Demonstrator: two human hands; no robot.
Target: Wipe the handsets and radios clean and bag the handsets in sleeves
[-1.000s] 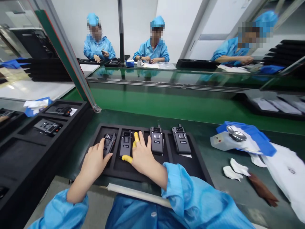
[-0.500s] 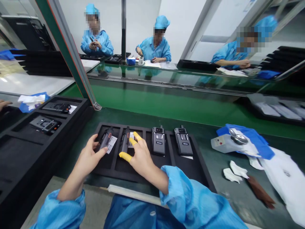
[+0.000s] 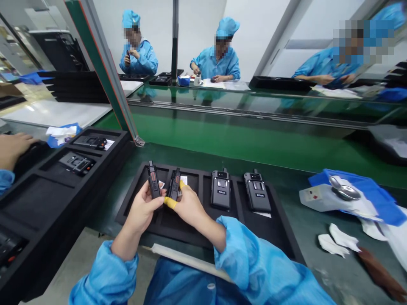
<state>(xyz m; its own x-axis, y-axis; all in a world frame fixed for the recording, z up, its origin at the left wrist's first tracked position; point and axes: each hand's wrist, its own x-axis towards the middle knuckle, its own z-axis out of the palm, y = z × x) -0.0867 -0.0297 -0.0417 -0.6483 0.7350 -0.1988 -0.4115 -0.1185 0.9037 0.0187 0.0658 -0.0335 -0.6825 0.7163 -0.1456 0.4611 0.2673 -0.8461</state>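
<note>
My left hand (image 3: 141, 212) is closed around a black two-way radio (image 3: 153, 180), raised upright over the leftmost compartment of a black foam tray (image 3: 286, 226). A second two-way radio (image 3: 174, 183), turned on edge, is gripped by my right hand (image 3: 190, 207), which wears yellow finger cots. Part of that radio is hidden by the fingers. White labels show beside both. Farther right in the tray, two radios marked "Riton" lie back side up: one radio (image 3: 220, 192) in the third compartment, another radio (image 3: 258, 195) in the last.
Another foam tray (image 3: 44, 186) with radios stands at the left, near a co-worker's hand (image 3: 15, 148). To the right are a blue bin (image 3: 359, 186), a plastic bottle (image 3: 314, 197), white scraps (image 3: 343, 237) and a brown cloth (image 3: 378, 271). Several co-workers sit beyond the green belt (image 3: 238, 131).
The left radio has been lifted from its compartment in my left hand. My right hand has closed in on the second radio. The view has shifted left.
</note>
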